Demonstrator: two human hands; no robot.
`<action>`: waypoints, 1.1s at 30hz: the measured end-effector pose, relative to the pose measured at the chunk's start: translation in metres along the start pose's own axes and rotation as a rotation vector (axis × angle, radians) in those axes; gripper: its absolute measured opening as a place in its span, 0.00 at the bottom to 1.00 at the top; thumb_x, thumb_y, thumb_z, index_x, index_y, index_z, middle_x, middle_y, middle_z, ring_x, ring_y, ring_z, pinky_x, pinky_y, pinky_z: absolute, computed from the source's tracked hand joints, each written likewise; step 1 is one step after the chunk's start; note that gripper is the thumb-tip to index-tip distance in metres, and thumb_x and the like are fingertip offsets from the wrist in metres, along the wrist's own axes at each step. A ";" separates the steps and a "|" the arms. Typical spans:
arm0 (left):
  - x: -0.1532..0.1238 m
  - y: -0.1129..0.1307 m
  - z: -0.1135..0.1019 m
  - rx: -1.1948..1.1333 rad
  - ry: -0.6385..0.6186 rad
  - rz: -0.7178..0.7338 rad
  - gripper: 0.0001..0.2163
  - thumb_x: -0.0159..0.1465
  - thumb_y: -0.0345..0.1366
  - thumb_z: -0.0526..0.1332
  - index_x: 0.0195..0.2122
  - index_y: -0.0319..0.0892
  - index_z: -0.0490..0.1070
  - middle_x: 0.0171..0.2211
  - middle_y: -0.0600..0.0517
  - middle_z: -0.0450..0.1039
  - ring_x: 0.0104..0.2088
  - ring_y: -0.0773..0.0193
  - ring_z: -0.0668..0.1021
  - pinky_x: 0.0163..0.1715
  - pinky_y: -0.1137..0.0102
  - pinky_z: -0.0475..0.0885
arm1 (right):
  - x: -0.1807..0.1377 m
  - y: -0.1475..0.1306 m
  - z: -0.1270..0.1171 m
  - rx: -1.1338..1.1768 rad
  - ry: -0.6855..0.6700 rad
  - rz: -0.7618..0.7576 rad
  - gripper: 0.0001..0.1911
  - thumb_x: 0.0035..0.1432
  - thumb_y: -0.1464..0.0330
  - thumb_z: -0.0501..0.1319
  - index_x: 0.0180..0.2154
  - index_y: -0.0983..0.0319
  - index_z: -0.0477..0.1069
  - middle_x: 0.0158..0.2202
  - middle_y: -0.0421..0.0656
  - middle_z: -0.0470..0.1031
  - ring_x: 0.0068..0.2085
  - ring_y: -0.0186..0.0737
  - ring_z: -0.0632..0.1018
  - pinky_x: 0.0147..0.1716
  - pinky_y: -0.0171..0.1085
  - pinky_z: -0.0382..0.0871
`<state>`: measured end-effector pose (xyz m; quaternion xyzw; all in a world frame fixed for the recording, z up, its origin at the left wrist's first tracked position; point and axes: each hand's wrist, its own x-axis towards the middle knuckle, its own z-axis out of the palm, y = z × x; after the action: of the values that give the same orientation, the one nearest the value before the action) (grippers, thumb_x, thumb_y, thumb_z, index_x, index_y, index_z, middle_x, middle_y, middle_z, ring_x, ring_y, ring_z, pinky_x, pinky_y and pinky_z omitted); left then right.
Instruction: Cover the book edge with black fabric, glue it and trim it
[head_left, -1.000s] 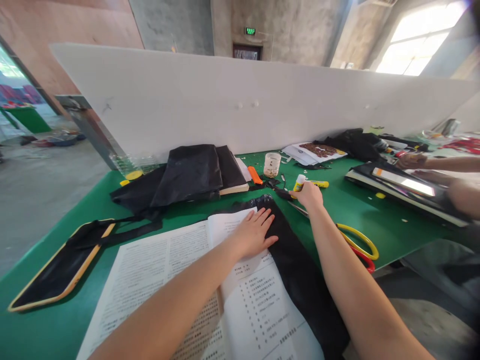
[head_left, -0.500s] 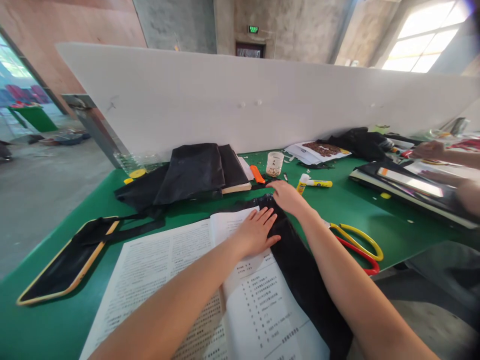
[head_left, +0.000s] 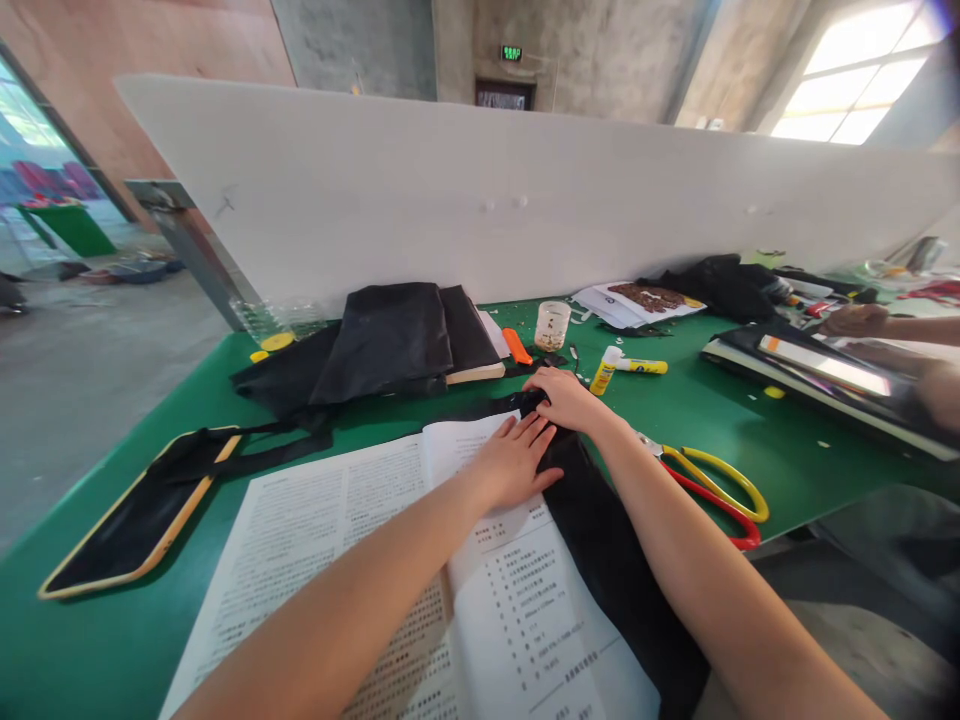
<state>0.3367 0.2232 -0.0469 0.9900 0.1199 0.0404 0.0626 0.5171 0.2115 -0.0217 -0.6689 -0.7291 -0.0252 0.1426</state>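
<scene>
An open book (head_left: pixel 337 540) with printed pages lies in front of me. Black cover material (head_left: pixel 600 540) sticks out along its right side and past its far edge. My left hand (head_left: pixel 514 465) rests flat on the right-hand page near the far corner, its spread fingertips reaching the black material. Just beyond it, my right hand (head_left: pixel 566 397) has its fingers bent down onto the black material at the corner. The exact grip of those fingertips is partly hidden. Scissors (head_left: pixel 712 490) with red and yellow handles lie beside my right forearm.
Behind the book are a black-covered bundle (head_left: pixel 390 340), an orange cutter (head_left: pixel 517 346), a clear cup (head_left: pixel 552 326) and glue sticks (head_left: pixel 606 370). A black wood-framed board (head_left: pixel 135 520) lies left. Another person's hand (head_left: pixel 855 320) is at right, by a black-covered book (head_left: pixel 825 385). A white partition (head_left: pixel 450 200) borders the table.
My right hand has drawn slightly nearer and to the left, its fingers now more bent over the black material's corner beside my left fingertips. My left hand stays on the page.
</scene>
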 end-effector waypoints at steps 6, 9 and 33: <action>0.000 0.000 0.001 0.007 0.002 0.007 0.32 0.66 0.54 0.37 0.65 0.36 0.48 0.66 0.43 0.45 0.66 0.54 0.48 0.63 0.56 0.45 | -0.006 -0.002 -0.013 0.015 -0.038 -0.017 0.15 0.46 0.78 0.56 0.36 0.62 0.75 0.38 0.44 0.74 0.43 0.43 0.72 0.44 0.38 0.61; 0.000 0.000 -0.001 0.007 0.000 0.005 0.32 0.67 0.53 0.38 0.64 0.36 0.48 0.66 0.43 0.46 0.66 0.55 0.49 0.63 0.56 0.44 | -0.007 -0.002 -0.016 0.037 -0.073 -0.023 0.14 0.45 0.78 0.57 0.34 0.62 0.75 0.35 0.43 0.75 0.41 0.42 0.73 0.41 0.36 0.63; -0.004 0.003 -0.001 0.075 0.155 -0.002 0.28 0.66 0.52 0.43 0.62 0.42 0.55 0.59 0.44 0.60 0.57 0.52 0.62 0.57 0.59 0.53 | -0.011 0.012 -0.015 0.169 -0.206 0.017 0.17 0.51 0.78 0.54 0.36 0.59 0.79 0.38 0.41 0.78 0.41 0.39 0.77 0.46 0.36 0.66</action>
<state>0.3332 0.2190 -0.0455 0.9855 0.1266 0.1122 0.0162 0.5319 0.1989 -0.0121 -0.6597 -0.7337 0.1063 0.1232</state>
